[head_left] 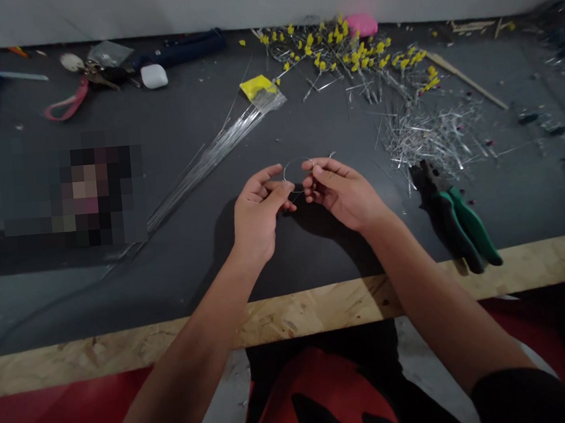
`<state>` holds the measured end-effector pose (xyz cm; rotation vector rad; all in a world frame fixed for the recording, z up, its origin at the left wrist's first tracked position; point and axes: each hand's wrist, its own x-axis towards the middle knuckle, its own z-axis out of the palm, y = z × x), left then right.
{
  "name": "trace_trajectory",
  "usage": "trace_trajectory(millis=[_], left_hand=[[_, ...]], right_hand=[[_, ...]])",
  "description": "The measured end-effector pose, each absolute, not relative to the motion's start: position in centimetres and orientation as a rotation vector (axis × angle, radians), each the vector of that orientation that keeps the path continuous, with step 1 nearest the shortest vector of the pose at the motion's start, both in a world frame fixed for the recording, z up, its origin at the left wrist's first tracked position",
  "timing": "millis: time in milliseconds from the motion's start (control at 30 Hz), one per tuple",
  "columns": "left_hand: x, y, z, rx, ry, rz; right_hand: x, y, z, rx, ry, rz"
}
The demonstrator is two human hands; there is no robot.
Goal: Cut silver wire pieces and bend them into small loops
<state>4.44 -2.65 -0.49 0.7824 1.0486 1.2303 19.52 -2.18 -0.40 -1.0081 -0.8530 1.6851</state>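
— Nearest first?
— Along the near edge, a wood-chip strip [310,310], running left to right. Off to the right, green-handled pliers [452,221]: handles toward the near edge, head pointing far left, right up against a heap of cut wires [430,131].

— And the hands?
— Left hand [260,211]: thumb and finger pinching a wire ring [292,162]. Right hand [343,190]: thumb and forefinger gripping the opposite side. Both over the dark tabletop [201,234], well apart from the pliers.

— Pointing which way?
— Looks almost round, so shows hardly any long axis; spans left to right, from fingertips to fingertips. Past the right fingers, a twisted end [331,154], seemingly of the same wire, pointing right and slightly far.

— And in the way?
— To the left, a long wire bundle [210,157], slanting from near left to far right, ending in a yellow tag [257,86]. Cuts across between the hands and the far-left clutter: keys [105,75], a pink strap [79,98], a small white case [154,76].

— Farther still, on the right?
— Beyond the heap, a wooden stick [468,81], then a tangle of yellow-tipped wires [361,55] beside a pink object [362,25]. Farthest, a pale wall [266,4].
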Motion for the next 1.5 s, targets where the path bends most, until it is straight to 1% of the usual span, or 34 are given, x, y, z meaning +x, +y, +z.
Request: trace_trajectory(millis=[167,400,667,833,1067,1500], left_hand=[[4.3,-2.7,-0.3,0.777,0.92,1.168],[4.3,-3.0,-0.2,0.8,0.885,1.061],[4.9,-3.5,-0.4,0.857,0.824,0.966],[5.0,-3.6,-0.2,0.834,0.82,0.957],[5.0,-3.6,-0.2,0.754,0.812,0.947],[5.0,-3.5,-0.2,0.688,0.845,0.983]], right_hand=[[19.8,-2.2,0.2,-0.988,-0.848,1.685],[20.2,-2.3,0.8,-0.984,-0.912,1.671],[18.6,-2.5,0.6,-1.005,-0.904,1.519],[18.1,-2.7,0.6,-1.091,-0.881,1.526],[17.9,-2.7,0.1,-1.151,-1.035,1.387],[18.1,-2.7,-0.2,-1.058,-1.049,1.343]])
